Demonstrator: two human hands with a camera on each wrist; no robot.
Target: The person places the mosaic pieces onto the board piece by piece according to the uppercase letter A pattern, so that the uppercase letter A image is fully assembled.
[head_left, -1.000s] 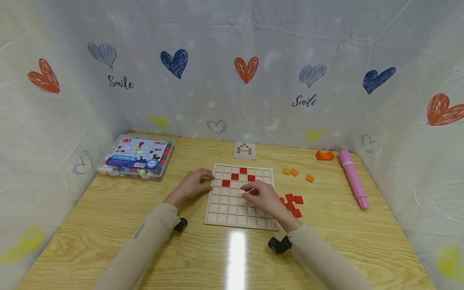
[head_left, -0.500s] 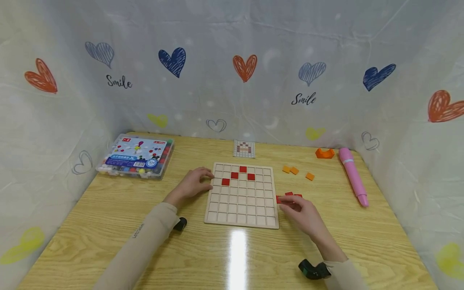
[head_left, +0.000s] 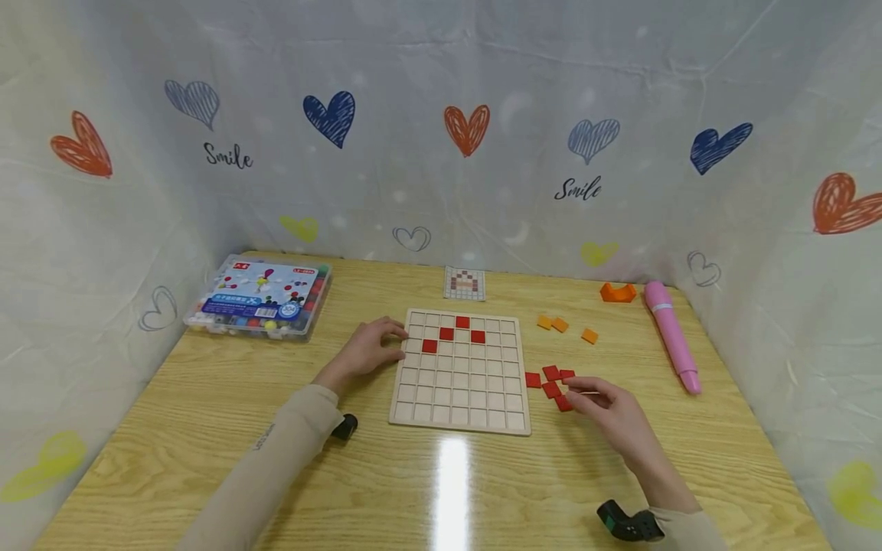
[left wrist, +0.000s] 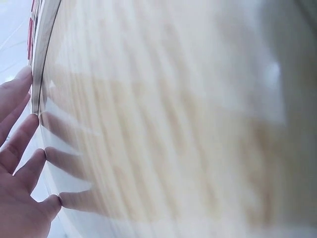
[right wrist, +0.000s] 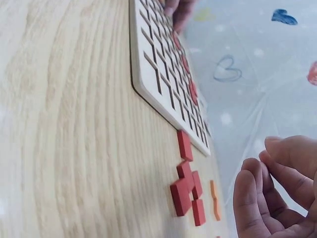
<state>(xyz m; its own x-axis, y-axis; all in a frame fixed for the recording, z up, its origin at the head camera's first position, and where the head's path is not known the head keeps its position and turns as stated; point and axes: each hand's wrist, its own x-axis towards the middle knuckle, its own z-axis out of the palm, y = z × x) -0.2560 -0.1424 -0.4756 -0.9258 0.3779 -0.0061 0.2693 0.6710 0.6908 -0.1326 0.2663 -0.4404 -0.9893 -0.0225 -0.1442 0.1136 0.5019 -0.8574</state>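
Note:
A pale wooden grid board (head_left: 459,389) lies on the table, with several red tiles seated in its upper cells, such as one red tile (head_left: 478,337). My left hand (head_left: 367,349) rests at the board's left edge, thumb and fingers spread against it; the left wrist view shows the fingers (left wrist: 22,141) along that edge. My right hand (head_left: 609,417) hovers by a loose cluster of red tiles (head_left: 551,389) right of the board. In the right wrist view its fingers (right wrist: 247,198) are bent loosely, and no tile shows between them and the thumb.
Orange tiles (head_left: 560,325) lie behind the red cluster. A small pattern card (head_left: 465,284) sits behind the board. At the right are an orange curved piece (head_left: 618,292) and a pink pen-like object (head_left: 671,337); a clear plastic box (head_left: 258,297) of coloured parts is at back left.
My right hand has moved from above the board rightward to the loose red tiles, passing the tile nearest the board. My left hand stays at the board's edge.

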